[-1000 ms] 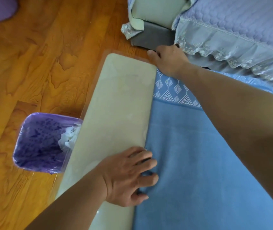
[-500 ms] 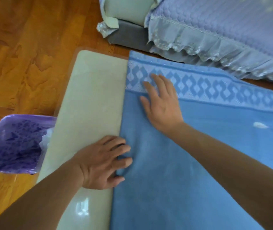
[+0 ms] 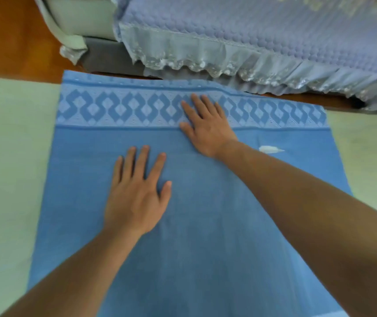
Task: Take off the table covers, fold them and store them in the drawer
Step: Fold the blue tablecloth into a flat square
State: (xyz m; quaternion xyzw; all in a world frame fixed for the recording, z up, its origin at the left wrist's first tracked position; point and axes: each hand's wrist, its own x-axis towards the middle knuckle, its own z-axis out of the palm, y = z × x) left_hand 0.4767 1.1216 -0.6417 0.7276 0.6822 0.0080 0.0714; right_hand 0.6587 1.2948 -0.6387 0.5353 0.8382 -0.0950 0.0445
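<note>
A blue table cover with a pale diamond-patterned border along its far edge lies spread flat on the pale cream table. My left hand rests flat on the plain blue middle, fingers straight and slightly spread. My right hand lies flat farther away, its fingers on the patterned border. Neither hand grips the cloth. A small white scrap sits on the cover right of my right wrist.
Beyond the table's far edge stands a sofa with a lilac quilted cover and lace frill, with a cream cushion at its left end. Orange wooden floor shows at the far left. Bare tabletop flanks the cover on both sides.
My left hand left the cover's left edge and now lies flat on its middle. My right hand slid right along the patterned border. The view swung right, and the purple bin dropped out of sight.
</note>
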